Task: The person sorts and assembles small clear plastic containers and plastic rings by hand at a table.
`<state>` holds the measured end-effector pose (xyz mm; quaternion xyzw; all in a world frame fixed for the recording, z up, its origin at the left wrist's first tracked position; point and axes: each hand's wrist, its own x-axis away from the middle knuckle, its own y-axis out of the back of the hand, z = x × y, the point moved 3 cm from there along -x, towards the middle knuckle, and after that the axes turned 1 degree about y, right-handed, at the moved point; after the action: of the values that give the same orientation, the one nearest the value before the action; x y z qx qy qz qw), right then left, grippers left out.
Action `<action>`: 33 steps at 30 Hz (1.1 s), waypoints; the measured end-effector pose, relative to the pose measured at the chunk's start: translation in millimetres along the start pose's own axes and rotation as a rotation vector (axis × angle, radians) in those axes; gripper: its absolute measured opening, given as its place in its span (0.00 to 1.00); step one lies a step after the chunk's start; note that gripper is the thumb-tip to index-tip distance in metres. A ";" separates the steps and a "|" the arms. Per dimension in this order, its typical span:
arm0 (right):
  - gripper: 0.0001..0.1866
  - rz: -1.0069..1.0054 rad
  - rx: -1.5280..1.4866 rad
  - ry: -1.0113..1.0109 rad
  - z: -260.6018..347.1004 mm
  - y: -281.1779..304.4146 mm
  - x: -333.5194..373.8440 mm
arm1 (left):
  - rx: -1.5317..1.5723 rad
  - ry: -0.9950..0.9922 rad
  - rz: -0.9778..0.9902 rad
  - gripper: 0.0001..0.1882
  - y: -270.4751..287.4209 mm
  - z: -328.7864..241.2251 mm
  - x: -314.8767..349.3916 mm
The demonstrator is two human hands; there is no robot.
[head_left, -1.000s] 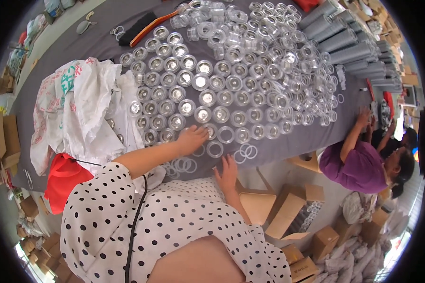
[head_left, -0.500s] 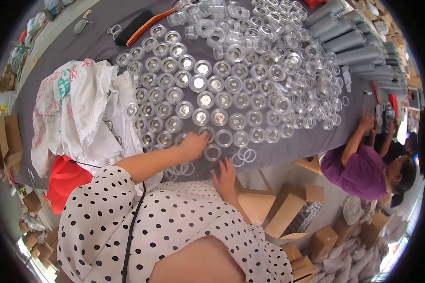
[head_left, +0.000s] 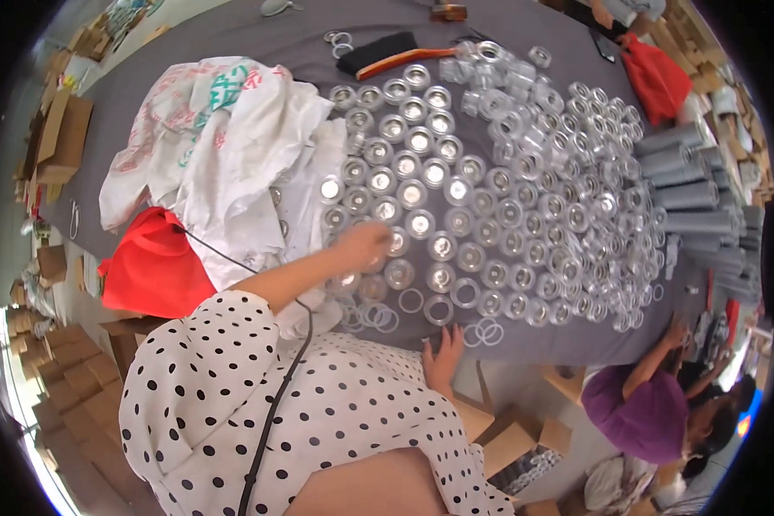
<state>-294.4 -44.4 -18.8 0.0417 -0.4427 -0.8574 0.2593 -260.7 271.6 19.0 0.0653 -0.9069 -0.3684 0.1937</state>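
Observation:
Several small clear round jars (head_left: 443,245) with shiny bottoms stand in rows on a grey cloth-covered table (head_left: 576,340). My left hand (head_left: 361,242) reaches from a polka-dot sleeve over the near-left rows; it is blurred, with its fingers curled beside a jar (head_left: 397,241). Loose clear plastic rings (head_left: 385,318) lie just below it near the table's edge. My right hand (head_left: 443,359) rests flat on the table's near edge with its fingers apart, next to more rings (head_left: 483,331).
White printed bags (head_left: 232,146) and a red bag (head_left: 155,268) lie left of the jars. Grey tubes (head_left: 688,193) are stacked at the right. Another person in a purple top (head_left: 645,417) works at the lower right. Cardboard boxes (head_left: 512,440) stand below the table.
The view has swung, so the jars now sit more to the right. My left hand has moved from the rings up onto the near rows of jars. My right hand stays at the edge.

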 end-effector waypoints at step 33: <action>0.29 0.003 -0.047 0.029 -0.5 11.3 -0.1 | 0.009 -0.623 0.405 0.19 -96.8 -91.2 -19.0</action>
<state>-289.6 -50.1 -10.3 0.0472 -0.4185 -0.8665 0.2680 -209.1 148.2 5.7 -0.2301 -0.9184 -0.3209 -0.0231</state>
